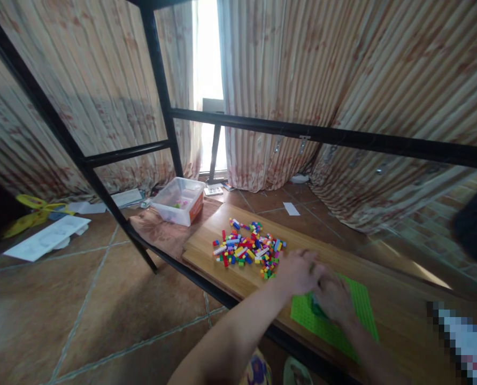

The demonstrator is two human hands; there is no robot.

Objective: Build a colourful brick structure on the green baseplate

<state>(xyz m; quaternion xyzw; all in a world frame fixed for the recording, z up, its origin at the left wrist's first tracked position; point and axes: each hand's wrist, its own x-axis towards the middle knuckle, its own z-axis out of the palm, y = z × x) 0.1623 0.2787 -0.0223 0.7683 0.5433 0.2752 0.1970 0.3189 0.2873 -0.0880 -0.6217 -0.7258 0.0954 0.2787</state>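
Observation:
A bright green studded baseplate [361,299] lies on the wooden board. Over its far left part my left hand [298,271] and my right hand [335,293] come together, their fingertips meeting. Both sets of fingers are bent and closed. Whatever sits between them is hidden by the hands and some blur. Just under my right hand, a dark green block shape [317,307] shows on the baseplate; its details are unclear. Left of my left hand spreads a pile of small colourful building bricks [242,248].
The wooden board [391,283] has a black metal rail [206,286] along its near side. A clear plastic bin [174,211] with a few bricks inside stands beyond its left end. White packaging [48,238] lies on the tiled floor. At right is a pixelated patch [463,337].

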